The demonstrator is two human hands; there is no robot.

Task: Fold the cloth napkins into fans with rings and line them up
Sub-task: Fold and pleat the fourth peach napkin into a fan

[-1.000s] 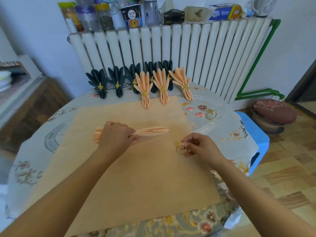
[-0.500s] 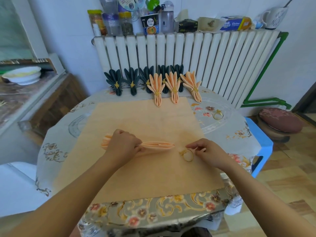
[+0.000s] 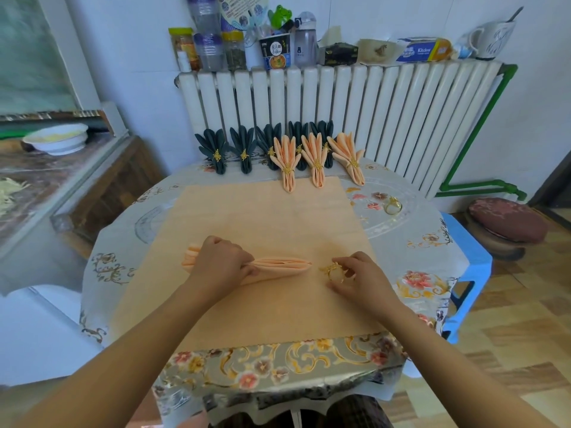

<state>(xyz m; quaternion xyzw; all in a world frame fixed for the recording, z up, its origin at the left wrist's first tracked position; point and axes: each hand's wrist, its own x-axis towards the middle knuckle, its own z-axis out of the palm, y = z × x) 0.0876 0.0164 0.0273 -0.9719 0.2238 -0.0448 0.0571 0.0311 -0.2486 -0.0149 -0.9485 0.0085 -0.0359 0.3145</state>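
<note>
Done: five dark teal fan-folded cloth napkins with gold rings (image 3: 244, 149) and three peach fan-folded cloth napkins with gold rings (image 3: 316, 157) are standing lined up at upper centre, against the white ribbed radiator (image 3: 386, 118).
In hand: left hand (image 3: 221, 267) is clenching the pleated peach cloth napkin (image 3: 278, 266) lying mid-frame on the tabletop (image 3: 426, 251).
Ring: right hand (image 3: 360, 274) is pinching a gold leaf-trimmed napkin ring (image 3: 333, 271) just beside the napkin's free end.
Left: ringing, fanning and lining up this one; a spare gold ring (image 3: 392, 206) is waiting at right, apparently for one more.
</note>
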